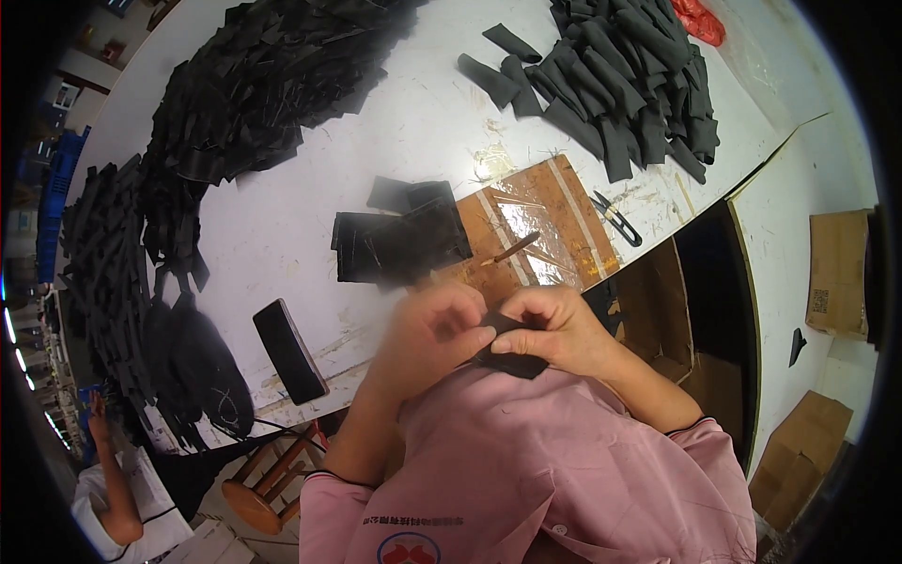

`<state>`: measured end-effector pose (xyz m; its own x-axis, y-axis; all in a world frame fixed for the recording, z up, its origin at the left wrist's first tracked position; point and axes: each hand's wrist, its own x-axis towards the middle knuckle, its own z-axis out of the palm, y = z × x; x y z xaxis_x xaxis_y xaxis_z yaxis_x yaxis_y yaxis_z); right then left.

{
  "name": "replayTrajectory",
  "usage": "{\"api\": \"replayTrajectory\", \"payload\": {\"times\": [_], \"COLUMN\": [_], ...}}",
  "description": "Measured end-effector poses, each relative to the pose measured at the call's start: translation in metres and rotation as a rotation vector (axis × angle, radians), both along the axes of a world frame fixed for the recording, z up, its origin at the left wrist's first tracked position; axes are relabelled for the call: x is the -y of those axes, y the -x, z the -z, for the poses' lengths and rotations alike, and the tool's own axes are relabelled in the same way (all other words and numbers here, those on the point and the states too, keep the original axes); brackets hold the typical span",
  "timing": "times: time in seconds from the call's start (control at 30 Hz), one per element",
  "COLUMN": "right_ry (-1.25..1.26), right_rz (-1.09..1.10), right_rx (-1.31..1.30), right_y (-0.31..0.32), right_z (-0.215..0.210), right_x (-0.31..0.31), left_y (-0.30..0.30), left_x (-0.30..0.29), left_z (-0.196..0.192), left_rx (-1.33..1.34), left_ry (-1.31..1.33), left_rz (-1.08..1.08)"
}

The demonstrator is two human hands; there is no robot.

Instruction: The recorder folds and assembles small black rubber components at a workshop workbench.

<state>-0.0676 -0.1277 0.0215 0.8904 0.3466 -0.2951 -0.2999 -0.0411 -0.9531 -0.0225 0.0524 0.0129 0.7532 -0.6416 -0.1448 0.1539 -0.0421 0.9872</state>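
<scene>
Both hands meet close to my chest over a small black fabric piece (512, 362). My left hand (432, 329) pinches its left side, and my right hand (554, 324) grips its right side with the thumb pressed on top. Just beyond the hands, a short stack of black fabric pieces (399, 242) lies on the white table (282, 235), beside a brown board covered with clear tape (545, 221). A thin wooden stick (512, 249) rests on that board.
Big heaps of black fabric strips lie at the far left (254, 85) and far right (629, 66). Small thread snips (615, 218) sit by the board, a dark phone (289, 351) at the table edge. Cardboard boxes (836, 273) stand to the right, a wooden stool (263, 489) and another person (117, 489) lower left.
</scene>
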Motion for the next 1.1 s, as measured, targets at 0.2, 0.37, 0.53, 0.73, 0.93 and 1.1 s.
{"api": "replayTrajectory", "payload": {"times": [0.2,0.37,0.53,0.73,0.93,1.1], "right_ry": [-0.007,-0.003,-0.001,0.227,0.403,0.431], "right_rz": [0.084,0.005,-0.063,-0.132,0.24,0.273], "right_rx": [0.209,0.223,0.23,0.455,0.651,0.747], "right_y": [0.002,0.0,-0.002,-0.008,0.004,-0.002], "right_z": [0.013,0.012,0.01,0.006,-0.012,-0.001], "right_x": [0.005,0.008,0.009,0.004,-0.015,-0.018], "left_y": [0.012,0.0,-0.006,0.003,0.034,0.041], "left_x": [0.001,-0.009,-0.005,-0.007,0.007,0.025], "left_z": [-0.01,-0.004,-0.016,-0.015,-0.01,-0.004], "left_rx": [-0.277,-0.517,-0.455,-0.306,-0.048,0.58], "left_ry": [0.15,0.277,0.006,-0.063,-0.147,-0.386], "left_rz": [-0.142,-0.02,0.102,0.196,-0.374,-0.593]}}
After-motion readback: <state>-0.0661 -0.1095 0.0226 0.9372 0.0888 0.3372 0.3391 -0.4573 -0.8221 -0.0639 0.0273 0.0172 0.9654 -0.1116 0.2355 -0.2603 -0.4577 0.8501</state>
